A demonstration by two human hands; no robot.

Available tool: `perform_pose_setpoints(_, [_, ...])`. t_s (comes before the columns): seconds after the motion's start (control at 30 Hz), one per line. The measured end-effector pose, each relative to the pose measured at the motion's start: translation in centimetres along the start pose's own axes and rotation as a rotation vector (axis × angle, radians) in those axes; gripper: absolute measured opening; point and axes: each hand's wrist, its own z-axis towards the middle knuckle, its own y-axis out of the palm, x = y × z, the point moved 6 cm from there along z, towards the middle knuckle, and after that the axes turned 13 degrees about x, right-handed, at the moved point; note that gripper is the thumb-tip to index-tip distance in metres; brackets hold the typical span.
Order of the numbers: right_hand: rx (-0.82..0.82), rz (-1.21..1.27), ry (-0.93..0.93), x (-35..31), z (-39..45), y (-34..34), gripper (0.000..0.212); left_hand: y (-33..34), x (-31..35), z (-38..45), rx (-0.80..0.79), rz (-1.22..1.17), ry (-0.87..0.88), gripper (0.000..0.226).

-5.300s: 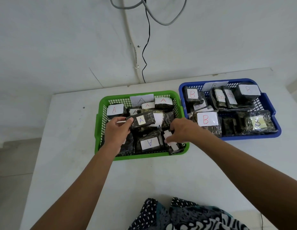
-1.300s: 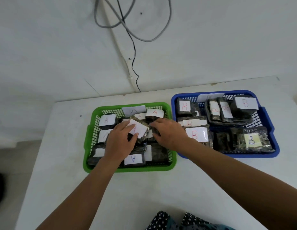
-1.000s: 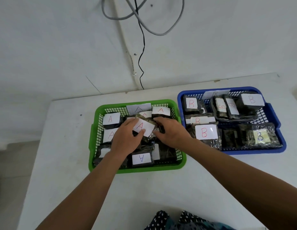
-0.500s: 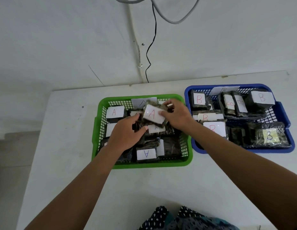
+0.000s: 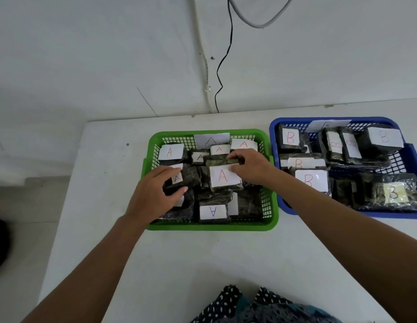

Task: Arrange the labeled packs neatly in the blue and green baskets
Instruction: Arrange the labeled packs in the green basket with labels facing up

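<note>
— Head view: we have both hands inside the green basket (image 5: 212, 226), which sits on the white worktop (image 5: 202, 259) just beside the blue basket (image 5: 412, 159). Our right hand (image 5: 251, 167) pinches a dark pack edge-up (image 5: 220, 160) between thumb and fingers, directly above the pack with the large red A label (image 5: 222, 177).

— And our left hand (image 5: 156, 194)?

— Its fingers (image 5: 166, 170) curl closed around another A pack (image 5: 183, 179) at the basket's left side. More A packs fill the green basket; the B packs (image 5: 311, 180) lie in the blue one.

— How will they handle?

— We judge them light and soft, wrapped in glossy film that may slip, so we take them by the narrow edges, not by the paper labels, which could peel.

— And the room?

— Plain white wall (image 5: 86, 54), a black cable (image 5: 223, 66) hanging down behind the worktop, patterned cloth (image 5: 261, 306) at the near edge.
</note>
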Motion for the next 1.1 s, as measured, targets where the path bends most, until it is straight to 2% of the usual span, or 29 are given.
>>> perform_pose_setpoints(0.1, [-0.069, -0.106, -0.006, 0.3, -0.4, 0.0, 0.027, -0.3, -0.1, 0.2, 0.027, -0.031, -0.003, 0.05])
perform_pose_setpoints(0.23, [-0.007, -0.338, -0.087, -0.4, -1.0, -0.8, 0.035, 0.5, 0.1, 0.0, -0.11, -0.043, 0.053, 0.049])
perform_pose_setpoints(0.37, [0.041, -0.55, -0.156, -0.9, -1.2, -1.0, 0.039, 0.8, 0.2, 0.6, -0.127, -0.04, 0.022, 0.046])
perform_pose_setpoints(0.43, [0.129, -0.517, -0.172, -1.0, -1.1, -1.5, 0.034, 1.2, 0.6, 1.9, -0.124, -0.023, 0.002, 0.045])
perform_pose_setpoints(0.5, [0.288, -0.451, -0.207, -1.1, -0.8, -2.6, 0.03, 2.1, 1.4, 3.9, -0.121, -0.024, -0.01, 0.043])
perform_pose_setpoints(0.57, [0.377, -0.409, -0.25, -1.1, -0.3, -3.6, 0.033, 3.6, 2.3, 6.1, -0.149, -0.043, -0.035, 0.038])
perform_pose_setpoints(0.6, [0.352, -0.408, -0.266, -1.1, 0.2, -3.7, 0.039, 4.6, 2.5, 7.0, -0.179, -0.051, -0.058, 0.036])
perform_pose_setpoints(0.7, [0.108, -0.491, -0.259, -0.4, 1.9, -3.4, 0.059, 7.8, 2.7, 9.0, -0.284, -0.047, -0.15, 0.038])
perform_pose_setpoints(0.77, [0.017, -0.548, -0.238, 0.0, 2.9, -3.3, 0.064, 9.5, 2.4, 9.4, -0.362, -0.037, -0.19, 0.04])
perform_pose_setpoints(0.97, [-0.023, -0.576, -0.236, 0.1, 4.7, -3.2, 0.066, 11.1, 1.1, 9.5, -0.496, -0.104, -0.241, 0.03])
perform_pose_setpoints(1.1, [-0.012, -0.498, -0.24, 0.2, 4.9, -3.3, 0.064, 9.8, 0.5, 10.0, -0.457, -0.182, -0.269, 0.023])
